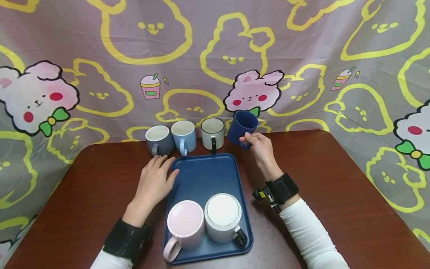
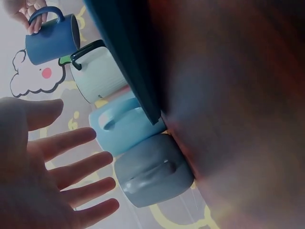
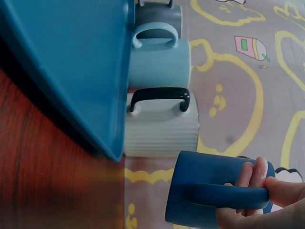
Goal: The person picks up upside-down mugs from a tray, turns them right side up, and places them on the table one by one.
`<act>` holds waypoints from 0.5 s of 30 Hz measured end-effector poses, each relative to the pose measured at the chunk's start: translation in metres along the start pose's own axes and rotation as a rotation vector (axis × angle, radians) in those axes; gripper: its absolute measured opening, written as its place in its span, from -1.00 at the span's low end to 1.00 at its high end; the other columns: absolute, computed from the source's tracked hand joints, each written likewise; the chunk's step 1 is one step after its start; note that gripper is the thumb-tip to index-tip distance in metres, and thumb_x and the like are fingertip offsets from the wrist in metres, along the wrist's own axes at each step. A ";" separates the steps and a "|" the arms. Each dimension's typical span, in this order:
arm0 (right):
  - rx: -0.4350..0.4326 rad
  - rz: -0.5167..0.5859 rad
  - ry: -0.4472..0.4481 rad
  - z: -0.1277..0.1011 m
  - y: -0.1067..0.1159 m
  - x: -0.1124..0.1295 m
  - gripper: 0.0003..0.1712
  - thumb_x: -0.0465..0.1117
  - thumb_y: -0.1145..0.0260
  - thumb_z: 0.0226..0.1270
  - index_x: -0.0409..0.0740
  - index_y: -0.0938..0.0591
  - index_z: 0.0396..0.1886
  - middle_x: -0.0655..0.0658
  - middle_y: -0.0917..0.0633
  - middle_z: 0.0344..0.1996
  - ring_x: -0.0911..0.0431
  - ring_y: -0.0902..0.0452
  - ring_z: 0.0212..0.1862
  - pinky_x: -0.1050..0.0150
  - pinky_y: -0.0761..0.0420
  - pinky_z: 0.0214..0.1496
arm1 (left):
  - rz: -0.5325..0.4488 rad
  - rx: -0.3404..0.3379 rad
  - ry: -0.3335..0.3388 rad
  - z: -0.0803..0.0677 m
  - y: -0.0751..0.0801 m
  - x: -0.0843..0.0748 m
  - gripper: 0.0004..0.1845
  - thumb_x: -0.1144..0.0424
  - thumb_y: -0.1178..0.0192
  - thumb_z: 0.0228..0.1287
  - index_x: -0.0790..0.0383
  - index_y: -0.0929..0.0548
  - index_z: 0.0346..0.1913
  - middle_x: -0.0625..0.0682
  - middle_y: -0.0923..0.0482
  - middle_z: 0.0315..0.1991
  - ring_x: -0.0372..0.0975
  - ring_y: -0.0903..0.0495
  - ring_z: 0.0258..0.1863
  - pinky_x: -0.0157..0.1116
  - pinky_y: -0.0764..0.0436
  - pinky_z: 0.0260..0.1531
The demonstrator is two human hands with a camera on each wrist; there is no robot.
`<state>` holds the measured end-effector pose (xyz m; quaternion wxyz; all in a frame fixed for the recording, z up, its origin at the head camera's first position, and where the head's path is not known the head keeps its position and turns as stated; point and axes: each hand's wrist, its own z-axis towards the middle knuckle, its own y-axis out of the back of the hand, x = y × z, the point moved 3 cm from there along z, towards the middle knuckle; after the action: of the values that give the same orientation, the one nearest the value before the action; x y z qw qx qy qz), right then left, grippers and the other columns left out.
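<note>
The right hand [image 1: 261, 146] grips the handle of a dark blue ceramic mug [image 1: 242, 126] and holds it tilted in the air, just beyond the far right corner of the dark blue rectangular plastic tray [image 1: 205, 175]. The left hand [image 1: 155, 182] lies flat with straight fingers, resting on the brown wooden table [image 1: 336, 179] and touching the tray's left rim. The step in hand seems to be bringing this mug over to the tray; I judge that the next move calls for lowering it upright onto the bare far part, away from the pink mug [image 1: 186, 220] and the white ribbed mug [image 1: 223, 216] standing at the near end. Behind the tray stand, in a row, a grey mug [image 1: 158, 139], a light blue mug [image 1: 183, 136] and a white mug with a black handle [image 1: 213, 133]. The right wrist view shows the fingers [image 3: 251, 175] curled round the handle, which the head view hides partly; the left wrist view shows the open palm but not the tray's inside.
</note>
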<state>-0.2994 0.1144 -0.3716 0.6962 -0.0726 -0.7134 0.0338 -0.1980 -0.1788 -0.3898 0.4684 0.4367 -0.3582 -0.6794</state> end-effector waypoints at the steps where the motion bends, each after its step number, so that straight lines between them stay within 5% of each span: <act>1: -0.001 -0.004 -0.006 0.001 0.000 -0.001 -0.75 -0.15 -0.20 0.38 -0.30 -0.61 -0.27 0.09 -0.71 -0.55 0.13 -0.56 -0.18 -0.02 -0.29 0.35 | -0.002 0.003 0.005 -0.001 0.000 0.001 -0.50 0.11 -0.14 0.30 0.30 -0.47 0.23 0.36 -0.37 0.25 0.25 -0.22 0.30 0.25 -0.23 0.20; 6: -0.020 -0.033 -0.029 0.005 0.001 -0.006 -0.70 -0.11 -0.20 0.38 -0.31 -0.61 -0.24 0.11 -0.71 -0.56 0.13 -0.54 -0.13 0.05 -0.32 0.30 | -0.005 0.022 0.021 -0.004 0.000 0.004 -0.48 0.09 -0.13 0.31 0.31 -0.46 0.23 0.36 -0.35 0.26 0.26 -0.19 0.31 0.25 -0.21 0.22; 15: -0.057 -0.091 -0.039 0.016 -0.003 -0.015 -0.73 -0.10 -0.22 0.37 -0.25 -0.61 -0.31 0.15 -0.71 -0.57 0.20 -0.51 -0.26 0.31 -0.19 -0.25 | -0.006 0.029 0.055 -0.007 0.004 0.011 -0.49 0.11 -0.15 0.30 0.32 -0.46 0.23 0.37 -0.35 0.26 0.27 -0.17 0.32 0.27 -0.17 0.23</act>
<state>-0.3147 0.1103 -0.3867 0.6808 -0.0595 -0.7299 -0.0169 -0.1919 -0.1909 -0.3911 0.4696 0.4633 -0.3537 -0.6632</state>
